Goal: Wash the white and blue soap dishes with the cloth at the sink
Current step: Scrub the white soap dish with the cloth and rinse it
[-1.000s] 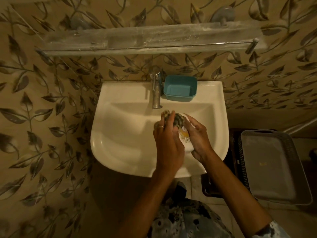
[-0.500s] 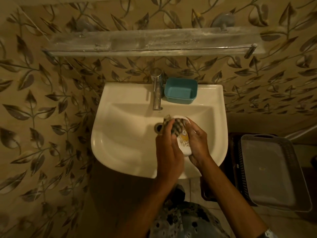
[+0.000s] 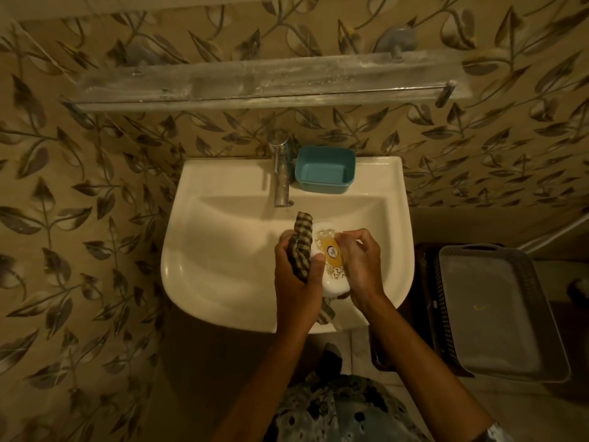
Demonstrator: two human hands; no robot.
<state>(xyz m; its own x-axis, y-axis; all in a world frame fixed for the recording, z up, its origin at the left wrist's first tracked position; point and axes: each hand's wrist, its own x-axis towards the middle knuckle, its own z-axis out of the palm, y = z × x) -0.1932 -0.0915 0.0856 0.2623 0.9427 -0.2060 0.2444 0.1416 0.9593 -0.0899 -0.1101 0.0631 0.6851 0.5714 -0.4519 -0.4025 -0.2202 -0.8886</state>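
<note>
Centrally in the frame, the white soap dish [image 3: 331, 261] is held over the sink [image 3: 216, 256] basin, just above the near rim, lying lengthwise away from the viewer. Its upturned face carries a yellow oval label with a gold ornamental border. Right hand [image 3: 360, 266] grips the dish along its right side, fingers curled over the far upper edge. Left hand [image 3: 298, 282] is closed around the checked cloth [image 3: 299, 247], thumb tip resting on the dish's left edge. Cloth is bunched against the left side of the dish; one end sticks up past the fingers toward the tap, a short tail hangs out below the hand near the sink's front rim. Blue soap dish [image 3: 325, 169] sits upright on the sink's back ledge, upper centre of the frame, just right of the metal tap [image 3: 282, 173], apart from both hands. No water stream visible from the spout. Above the sink, across the upper frame, a glass shelf [image 3: 255, 84] is fixed to a wall of leaf-patterned tiles [image 3: 79, 218]. At right of the frame, a grey tray [image 3: 487, 314] with perforated sides rests on a dark stand, well apart from the sink. Bottom centre: the person's patterned garment [image 3: 334, 409].
</note>
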